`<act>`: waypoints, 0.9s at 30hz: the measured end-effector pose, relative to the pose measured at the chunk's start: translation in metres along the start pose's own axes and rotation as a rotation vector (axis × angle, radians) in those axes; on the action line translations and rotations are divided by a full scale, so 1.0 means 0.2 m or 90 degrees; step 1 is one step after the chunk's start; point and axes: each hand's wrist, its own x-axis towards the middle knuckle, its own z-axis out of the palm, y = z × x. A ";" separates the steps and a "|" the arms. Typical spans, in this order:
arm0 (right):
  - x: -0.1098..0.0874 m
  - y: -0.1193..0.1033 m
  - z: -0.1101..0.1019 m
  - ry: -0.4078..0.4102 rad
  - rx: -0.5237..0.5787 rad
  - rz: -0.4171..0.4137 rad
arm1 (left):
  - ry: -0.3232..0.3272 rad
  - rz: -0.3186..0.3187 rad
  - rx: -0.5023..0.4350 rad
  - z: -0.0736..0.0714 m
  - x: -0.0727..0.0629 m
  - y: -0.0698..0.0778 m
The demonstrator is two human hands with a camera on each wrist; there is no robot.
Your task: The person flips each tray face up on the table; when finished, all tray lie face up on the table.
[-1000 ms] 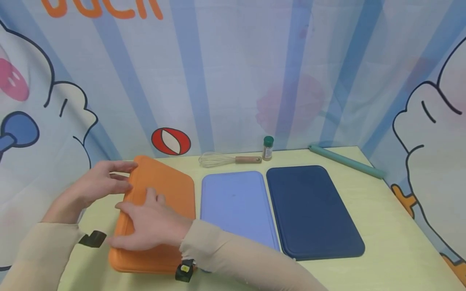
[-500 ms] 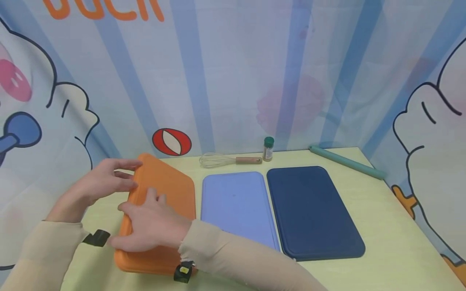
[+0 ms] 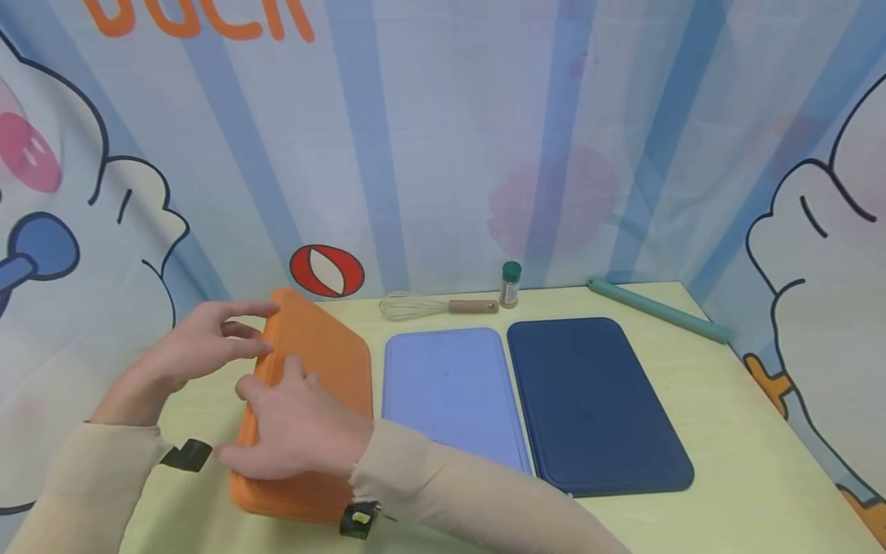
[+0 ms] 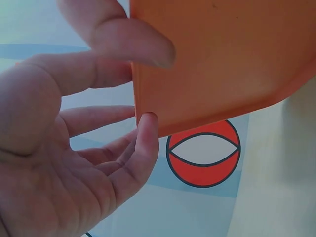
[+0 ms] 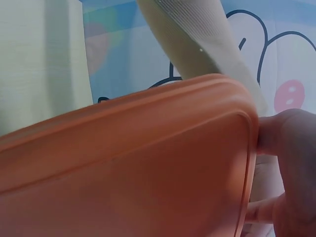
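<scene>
An orange cutting board [image 3: 332, 346] with rounded corners stands tilted at the left of the table, its left long edge raised and its right long edge low. My left hand [image 3: 197, 346] holds the far end of that raised edge; in the left wrist view, its fingers pinch the board [image 4: 222, 64] near a corner. Lower along the same edge, my right hand [image 3: 298, 431] reaches across the board's face and grips the edge. The right wrist view shows fingers bent around the side of the board [image 5: 148, 173], their tips partly hidden.
To the right lie a lavender board [image 3: 443, 377] and a navy board [image 3: 588, 400], side by side. Behind them are a whisk [image 3: 474, 306], a green-capped jar [image 3: 510, 291] and a green rod [image 3: 657, 309]. Printed curtains [image 3: 443, 154] border the table [image 3: 747, 446] at the back and sides.
The board's raised left edge has swung to the right, so the board stands steeper. Both hands have moved slightly right with it. The other things have stayed put.
</scene>
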 end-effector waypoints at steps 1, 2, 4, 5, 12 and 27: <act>0.00 0.00 0.00 0.002 0.003 -0.003 | 0.002 0.001 0.001 0.00 0.00 0.00; 0.00 0.00 -0.01 0.005 0.005 -0.007 | 0.004 0.002 0.001 0.00 0.00 0.00; -0.01 0.01 -0.02 0.006 0.014 -0.019 | 0.007 0.003 0.002 0.01 0.00 0.01; -0.01 0.01 -0.02 0.006 0.019 -0.023 | 0.009 0.005 0.001 0.01 0.00 0.01; -0.02 0.02 -0.04 0.001 0.033 -0.015 | 0.017 0.029 -0.027 0.04 -0.01 0.02; -0.09 0.07 -0.09 0.020 0.070 -0.049 | 0.052 0.069 -0.106 0.11 0.02 0.01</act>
